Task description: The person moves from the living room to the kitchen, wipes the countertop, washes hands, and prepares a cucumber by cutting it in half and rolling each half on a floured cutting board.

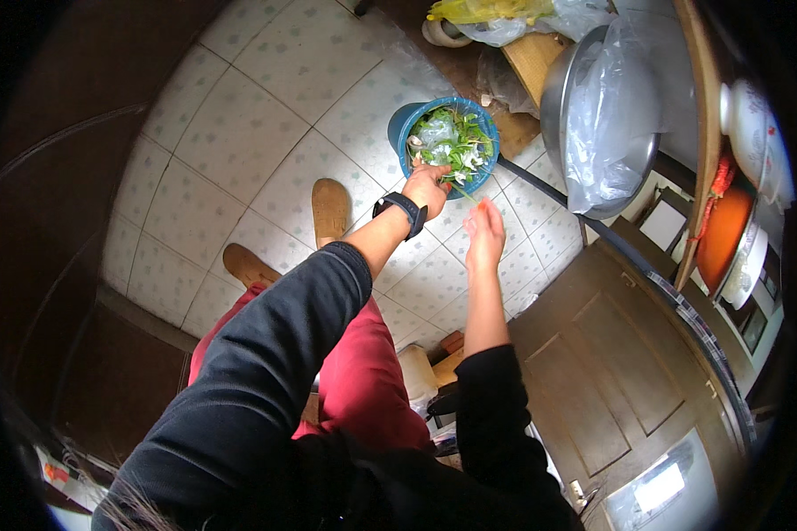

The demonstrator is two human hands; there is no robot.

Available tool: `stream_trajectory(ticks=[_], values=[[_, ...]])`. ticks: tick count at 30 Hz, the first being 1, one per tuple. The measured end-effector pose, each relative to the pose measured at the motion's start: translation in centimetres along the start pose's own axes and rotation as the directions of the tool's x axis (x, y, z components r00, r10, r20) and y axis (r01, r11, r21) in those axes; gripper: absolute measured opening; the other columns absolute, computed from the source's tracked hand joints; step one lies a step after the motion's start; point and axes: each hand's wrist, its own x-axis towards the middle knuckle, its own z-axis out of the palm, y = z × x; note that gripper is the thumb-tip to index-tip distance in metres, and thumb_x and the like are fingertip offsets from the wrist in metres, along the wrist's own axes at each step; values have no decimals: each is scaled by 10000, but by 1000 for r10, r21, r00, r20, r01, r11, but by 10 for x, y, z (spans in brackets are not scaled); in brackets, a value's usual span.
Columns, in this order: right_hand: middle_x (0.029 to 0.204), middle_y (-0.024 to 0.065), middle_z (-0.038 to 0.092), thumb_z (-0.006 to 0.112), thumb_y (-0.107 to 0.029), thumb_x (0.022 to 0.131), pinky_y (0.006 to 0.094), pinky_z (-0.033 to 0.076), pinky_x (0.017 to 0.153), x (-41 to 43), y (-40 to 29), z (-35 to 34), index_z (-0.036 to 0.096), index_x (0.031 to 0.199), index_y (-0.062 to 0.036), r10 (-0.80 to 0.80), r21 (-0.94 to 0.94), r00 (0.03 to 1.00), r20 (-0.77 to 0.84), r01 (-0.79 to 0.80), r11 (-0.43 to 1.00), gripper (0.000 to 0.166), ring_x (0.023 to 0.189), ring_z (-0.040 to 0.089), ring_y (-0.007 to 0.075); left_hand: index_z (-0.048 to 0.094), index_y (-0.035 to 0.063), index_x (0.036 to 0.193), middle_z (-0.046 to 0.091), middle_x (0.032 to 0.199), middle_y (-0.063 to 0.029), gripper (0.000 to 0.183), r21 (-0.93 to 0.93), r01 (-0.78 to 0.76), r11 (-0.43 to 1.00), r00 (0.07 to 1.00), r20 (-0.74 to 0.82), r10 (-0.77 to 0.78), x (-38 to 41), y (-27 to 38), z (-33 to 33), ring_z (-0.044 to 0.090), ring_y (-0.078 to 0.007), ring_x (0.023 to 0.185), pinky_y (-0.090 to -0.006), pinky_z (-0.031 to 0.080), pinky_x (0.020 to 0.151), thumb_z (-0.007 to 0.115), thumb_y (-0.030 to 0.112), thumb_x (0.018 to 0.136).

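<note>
Over the near rim of a blue plastic bucket (pixel 398 129), my left hand (pixel 428 186) has its fingers curled at one end of a thin green stem (pixel 465 194). A dark watch is on that wrist. My right hand (pixel 485 232) pinches the stem's other end between its fingertips, just outside the bucket. Inside the bucket lie green leaves (pixel 465 129), pale scraps and a crumpled clear plastic bag (pixel 438 133). The undersides of my left fingers are hidden.
The bucket stands on a tiled floor (pixel 272 133). To its right, a large metal basin (pixel 554 113) with clear plastic sheeting (pixel 601 133) rests near a wooden shelf edge (pixel 701 133). A brown cabinet door (pixel 604 372) is at lower right. A yellow plastic bag (pixel 491 9) lies above.
</note>
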Motion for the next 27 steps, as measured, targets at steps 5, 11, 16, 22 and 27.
stream_trajectory(ticks=[5, 11, 16, 22, 27], values=[[973, 61, 632, 639, -75, 902, 299, 487, 715, -82, 21, -60, 578, 1199, 11, 103, 202, 994, 26, -106, 974, 315, 819, 585, 151, 666, 11, 1077, 659, 914, -70, 247, -340, 317, 886, 947, 164, -276, -33, 61, -45, 610, -119, 796, -282, 520, 762, 689, -11, 832], [806, 53, 622, 648, -6, 877, 270, 473, 587, -163, -37, -56, 619, 1000, -17, 275, 157, 950, 144, -297, 942, 127, 658, 565, 129, 605, 57, 827, 586, 698, 27, 162, -476, 422, 772, 906, 244, -345, -86, 164, -165, 544, -71, 624, -250, 470, 571, 726, 160, 860], [779, 57, 616, 673, -58, 892, 263, 476, 561, -171, -127, -6, 614, 984, -11, 195, 23, 891, 410, -224, 974, 118, 629, 567, 128, 620, 48, 893, 570, 737, 27, 103, -718, 344, 605, 937, 219, -273, -138, 223, -270, 499, -59, 636, -226, 416, 580, 654, 141, 921], [750, 53, 604, 688, -111, 903, 233, 462, 521, -214, -290, 130, 612, 945, -8, -42, 16, 769, 638, 41, 999, 135, 572, 535, 100, 639, 65, 927, 560, 718, 41, 179, -832, 130, 539, 957, -37, -288, -178, 305, -406, 493, -52, 621, -206, 435, 589, 607, 238, 966], [677, 13, 577, 703, -227, 906, 231, 449, 525, -279, -416, 250, 618, 840, -35, -325, 157, 653, 684, 304, 940, 219, 551, 518, 83, 569, 118, 783, 529, 671, 43, 369, -886, -15, 464, 967, -132, -220, -154, 355, -500, 476, -55, 577, -205, 405, 542, 549, 429, 980]])
